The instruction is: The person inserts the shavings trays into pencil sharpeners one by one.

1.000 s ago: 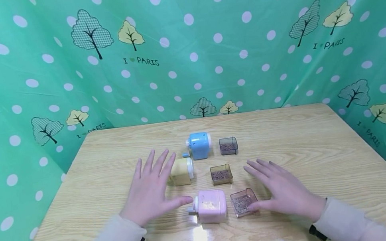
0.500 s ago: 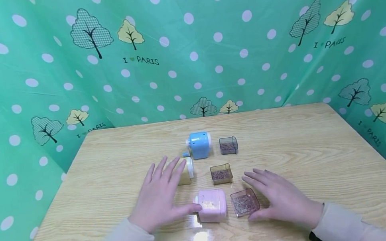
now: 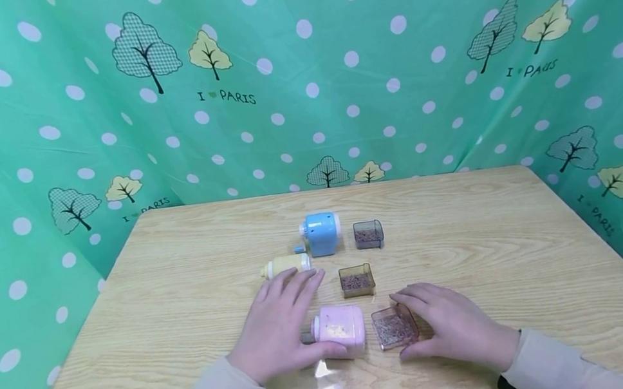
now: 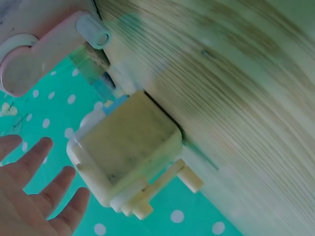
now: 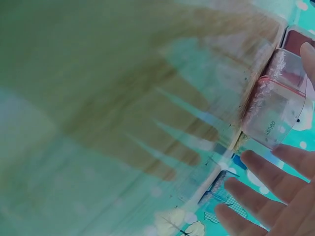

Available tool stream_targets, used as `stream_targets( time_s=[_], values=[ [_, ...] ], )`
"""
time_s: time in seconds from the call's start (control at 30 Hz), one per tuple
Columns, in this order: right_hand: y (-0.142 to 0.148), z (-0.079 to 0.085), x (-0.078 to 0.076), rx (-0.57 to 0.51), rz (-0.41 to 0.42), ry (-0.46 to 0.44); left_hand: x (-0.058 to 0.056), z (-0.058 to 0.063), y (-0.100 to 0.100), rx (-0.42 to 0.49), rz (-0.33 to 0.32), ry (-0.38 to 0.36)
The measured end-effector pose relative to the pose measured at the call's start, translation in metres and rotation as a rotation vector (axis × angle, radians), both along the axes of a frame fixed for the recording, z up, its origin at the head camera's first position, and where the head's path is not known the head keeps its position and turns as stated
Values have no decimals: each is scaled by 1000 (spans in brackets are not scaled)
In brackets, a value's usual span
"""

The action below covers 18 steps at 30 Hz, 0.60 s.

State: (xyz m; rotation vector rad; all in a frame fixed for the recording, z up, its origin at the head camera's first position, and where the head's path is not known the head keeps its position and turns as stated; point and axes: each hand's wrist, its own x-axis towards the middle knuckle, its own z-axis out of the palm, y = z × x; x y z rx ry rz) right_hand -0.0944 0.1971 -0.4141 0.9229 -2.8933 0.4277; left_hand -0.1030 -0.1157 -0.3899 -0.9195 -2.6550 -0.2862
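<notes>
A pink crank pencil sharpener (image 3: 344, 330) stands at the front of the group. My left hand (image 3: 279, 335) reaches over its left side, fingers spread, the thumb overlapping its front face. Behind that hand is a yellow pencil sharpener (image 3: 287, 263), partly covered in the head view; its crank shows in the left wrist view, with the fingers (image 4: 61, 184) apart from it. My right hand (image 3: 456, 329) is at the right side of a pinkish clear shavings tray (image 3: 394, 344), thumb and forefinger tips at its corners. In the right wrist view its fingers (image 5: 273, 179) are extended beside this tray.
Farther back stands a blue pencil sharpener (image 3: 322, 235), with a grey clear tray (image 3: 369, 245) of shavings to its right. A yellowish tray (image 3: 358, 292) with shavings lies between the rows. Green dotted cloth (image 3: 333, 88) hangs around the wooden table (image 3: 466, 221).
My left hand has moved right and nearer, from beside the yellow sharpener onto the pink one's left side. My right hand has lowered slightly, its fingertips coming to the pinkish tray's edge.
</notes>
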Motion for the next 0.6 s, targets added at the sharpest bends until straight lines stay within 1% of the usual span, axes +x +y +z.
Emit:
stream_targets(
  time_s=[0.3, 0.47, 0.6],
  values=[
    [0, -1, 0, 7, 24, 29, 4, -1, 13, -3, -21, -55],
    [-1, -1, 0, 19, 25, 33, 6, -4, 18, 14, -53, -67],
    [-1, -2, 0, 29, 25, 39, 7, -5, 22, 1, -73, -87]
  ],
)
